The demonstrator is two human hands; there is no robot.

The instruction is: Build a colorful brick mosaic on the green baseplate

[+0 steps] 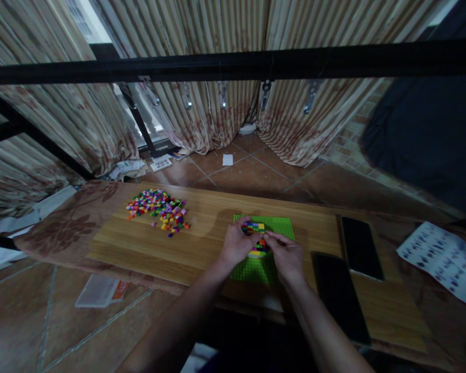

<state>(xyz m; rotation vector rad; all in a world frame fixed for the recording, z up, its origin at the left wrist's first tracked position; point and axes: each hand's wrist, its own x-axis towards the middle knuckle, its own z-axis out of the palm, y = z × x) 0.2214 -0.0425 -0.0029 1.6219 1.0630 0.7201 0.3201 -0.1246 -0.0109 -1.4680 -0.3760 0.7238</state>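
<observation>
A green studded baseplate (281, 225) lies on the wooden board, with a small build of multicoloured toy bricks (259, 247) on it. My left hand (236, 242) is closed around the build's left side, its fingers behind and its thumb in front. At the right edge of the build, my right hand (288, 255) has its thumb and fingers pinched together, touching or nearly touching the bricks. Whatever sits between those right fingertips is too small to make out. Part of the build is hidden by both hands.
A pile of loose toy bricks (151, 202) lies on the left of the wooden board (205, 207). Two dark phone-like slabs, one near (339, 295) and one farther (361, 246), rest on the right. A printed sheet (445, 261) lies beyond them. A black bar (233, 65) crosses above.
</observation>
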